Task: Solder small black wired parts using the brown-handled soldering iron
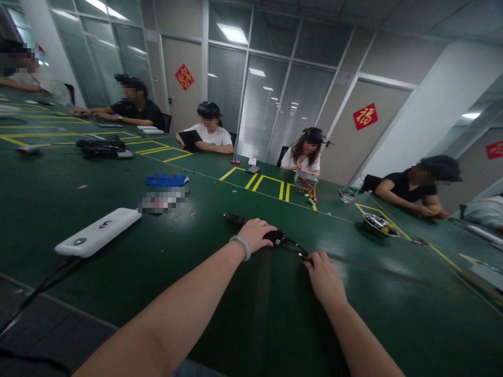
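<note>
My left hand (255, 234), with a pale bangle at the wrist, is closed over the middle of a black corded device (278, 237) lying on the green table (220, 303). Left of that hand sticks out a black cylindrical plug (234, 219) that looks like a car charger plug. Past the fingers, the device's boxy end shows a small white label, and a black cable (293, 243) leads from it to the right. My right hand (323, 268) pinches the cable near a small bright-tipped connector (302, 255). The palms hide part of both.
On the left lie a white power bank (98, 232) with a cable, a blue glove (167, 180) and black gear (102, 147). Right of my hands stand a metal bowl (379, 225) and a water bottle (352, 189). Several people sit along the far side, one behind wired hardware (305, 180).
</note>
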### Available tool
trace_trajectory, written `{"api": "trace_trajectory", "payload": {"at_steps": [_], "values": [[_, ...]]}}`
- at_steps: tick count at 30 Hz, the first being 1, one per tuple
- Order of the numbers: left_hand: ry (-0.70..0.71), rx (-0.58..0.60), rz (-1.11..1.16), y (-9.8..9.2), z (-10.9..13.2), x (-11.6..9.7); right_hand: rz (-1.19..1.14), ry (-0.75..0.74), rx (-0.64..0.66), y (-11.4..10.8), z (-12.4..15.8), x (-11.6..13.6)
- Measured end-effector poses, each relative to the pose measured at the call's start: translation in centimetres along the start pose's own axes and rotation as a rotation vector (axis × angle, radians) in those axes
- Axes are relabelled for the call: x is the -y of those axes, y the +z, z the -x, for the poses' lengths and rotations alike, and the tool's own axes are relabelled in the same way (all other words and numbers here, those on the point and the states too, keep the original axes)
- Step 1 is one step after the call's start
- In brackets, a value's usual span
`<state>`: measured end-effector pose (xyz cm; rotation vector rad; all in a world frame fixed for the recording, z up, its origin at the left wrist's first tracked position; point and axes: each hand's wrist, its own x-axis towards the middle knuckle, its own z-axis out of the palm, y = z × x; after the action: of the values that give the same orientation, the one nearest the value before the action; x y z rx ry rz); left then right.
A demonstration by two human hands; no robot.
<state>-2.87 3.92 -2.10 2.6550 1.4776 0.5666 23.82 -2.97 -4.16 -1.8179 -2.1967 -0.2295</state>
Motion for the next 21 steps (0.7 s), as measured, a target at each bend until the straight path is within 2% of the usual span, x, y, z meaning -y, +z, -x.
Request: {"api": "trace_trajectory", "payload": {"at_steps": [3,7,12,17,21], "values": [[0.014,0.03,-0.018,-0.5,0.1,-0.7,0.015,-0.008,0.009,-0.4,0.4,-0.9],[0.082,0.077,0.0,-0.8,0.2,-1.9,0.029,-0.016,0.043,-0.8,0.8,-3.2],[0.138,0.117,0.027,-1.0,0.7,-3.2,-0.078,0.042,0.077,-1.2,0.8,-5.7],[0.2,-0.016,0.028,-1.0,1.1,-5.2,-0.276,0.084,0.091,-2.4,0.8,-4.7],[0.256,-0.051,0.015,-0.1,1.0,-6.8,-0.275,0.043,0.112,-3.0,1.1,-3.5]]}}
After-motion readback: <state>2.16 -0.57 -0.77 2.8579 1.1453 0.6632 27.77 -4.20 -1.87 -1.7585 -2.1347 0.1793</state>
